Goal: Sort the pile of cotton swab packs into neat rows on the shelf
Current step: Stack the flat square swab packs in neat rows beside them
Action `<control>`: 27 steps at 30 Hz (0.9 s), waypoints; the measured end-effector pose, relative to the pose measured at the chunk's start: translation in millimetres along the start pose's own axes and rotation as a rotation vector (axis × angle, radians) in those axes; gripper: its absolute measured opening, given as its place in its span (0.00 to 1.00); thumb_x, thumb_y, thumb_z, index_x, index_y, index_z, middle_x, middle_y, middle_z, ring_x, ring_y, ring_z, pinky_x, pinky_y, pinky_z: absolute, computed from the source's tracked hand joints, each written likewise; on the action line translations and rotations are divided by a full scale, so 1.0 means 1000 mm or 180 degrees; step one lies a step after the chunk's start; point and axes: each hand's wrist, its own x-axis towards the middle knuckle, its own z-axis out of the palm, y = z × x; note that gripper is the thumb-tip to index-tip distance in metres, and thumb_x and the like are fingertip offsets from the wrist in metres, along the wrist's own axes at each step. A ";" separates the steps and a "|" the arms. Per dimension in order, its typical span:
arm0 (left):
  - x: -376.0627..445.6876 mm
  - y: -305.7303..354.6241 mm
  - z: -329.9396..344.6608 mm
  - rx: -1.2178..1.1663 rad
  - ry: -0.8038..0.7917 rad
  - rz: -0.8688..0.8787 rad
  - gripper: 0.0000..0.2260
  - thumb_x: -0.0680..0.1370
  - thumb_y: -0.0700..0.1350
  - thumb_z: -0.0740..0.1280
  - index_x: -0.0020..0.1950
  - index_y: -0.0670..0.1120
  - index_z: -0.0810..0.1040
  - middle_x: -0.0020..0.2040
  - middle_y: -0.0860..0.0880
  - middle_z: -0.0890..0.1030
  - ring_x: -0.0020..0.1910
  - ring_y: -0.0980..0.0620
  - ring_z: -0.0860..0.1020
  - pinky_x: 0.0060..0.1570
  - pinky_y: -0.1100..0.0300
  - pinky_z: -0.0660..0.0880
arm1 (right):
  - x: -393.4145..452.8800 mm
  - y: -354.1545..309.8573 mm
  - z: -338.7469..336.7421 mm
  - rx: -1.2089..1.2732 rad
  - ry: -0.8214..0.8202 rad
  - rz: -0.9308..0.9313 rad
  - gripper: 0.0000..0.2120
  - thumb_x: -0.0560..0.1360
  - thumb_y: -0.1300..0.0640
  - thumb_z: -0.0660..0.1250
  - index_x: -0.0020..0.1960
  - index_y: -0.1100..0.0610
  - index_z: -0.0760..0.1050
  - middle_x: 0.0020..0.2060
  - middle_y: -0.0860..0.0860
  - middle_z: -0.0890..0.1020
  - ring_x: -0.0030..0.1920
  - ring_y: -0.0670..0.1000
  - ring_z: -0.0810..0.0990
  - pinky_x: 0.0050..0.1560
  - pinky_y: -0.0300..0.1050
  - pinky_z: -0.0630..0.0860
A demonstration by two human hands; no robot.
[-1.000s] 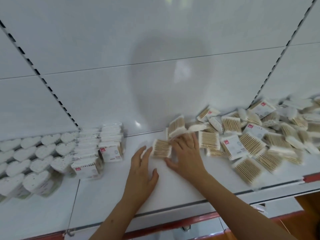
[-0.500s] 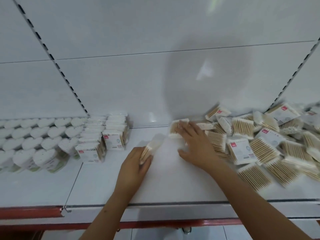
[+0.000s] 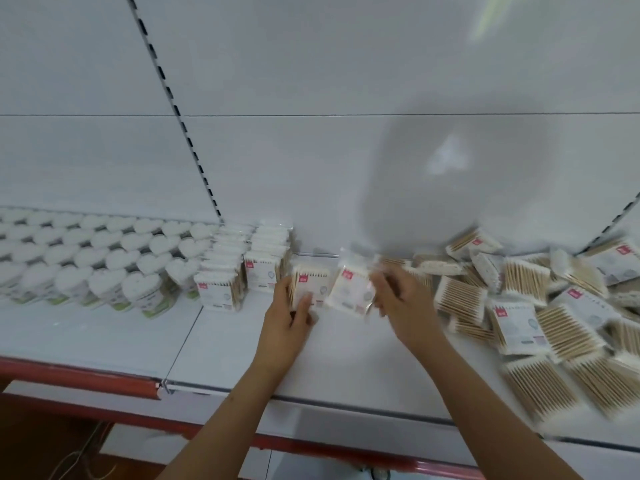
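Observation:
My left hand grips a cotton swab pack upright, just right of two neat rows of packs standing on the white shelf. My right hand, blurred by motion, holds a second pack by its right edge, label facing me. A loose pile of swab packs sprawls over the right part of the shelf.
Rows of heart-shaped white containers fill the shelf's left section. A slotted upright runs up the white back panel. The shelf's front edge carries a red strip. Bare shelf lies between the rows and the pile.
The left hand carried its pack left and up toward the rows and stood it upright. The right hand lifted a pack from the pile's edge and moved it left. The camera panned left.

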 end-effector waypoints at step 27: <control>-0.002 -0.051 -0.097 0.1016 0.1403 -0.0167 0.10 0.79 0.48 0.70 0.58 0.50 0.73 0.50 0.54 0.74 0.46 0.59 0.76 0.46 0.64 0.76 | 0.000 -0.032 0.145 0.0260 -0.0453 -0.0045 0.31 0.73 0.56 0.75 0.72 0.49 0.64 0.60 0.44 0.70 0.41 0.41 0.79 0.41 0.30 0.75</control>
